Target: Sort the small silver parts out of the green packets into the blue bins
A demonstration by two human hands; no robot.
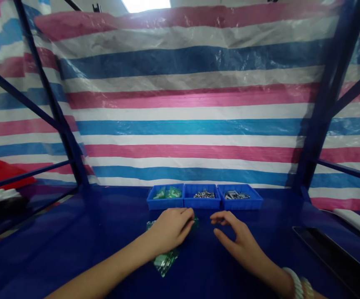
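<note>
My left hand [173, 226] is closed, its fingers bent down around a small green plastic bag [196, 223]; only a bit of the bag shows past the fingertips. Shiny clear-and-green bags [165, 262] lie on the blue table under my left wrist, partly covered by the forearm. To the right, my right hand [237, 237] hovers over the table with thumb and fingers apart and nothing between them. Beyond the hands stand three blue bins: the left bin [166, 203] holds green bags, the middle bin [202, 203] small metal parts, the right bin [242, 203] flat metal pieces.
A dark flat panel [332, 253] lies at the right, with a white bar [357, 224] behind it. Blue frame posts [320, 104] rise at both sides before a striped sheet [195, 124]. Red material [3, 173] is outside the frame at the left.
</note>
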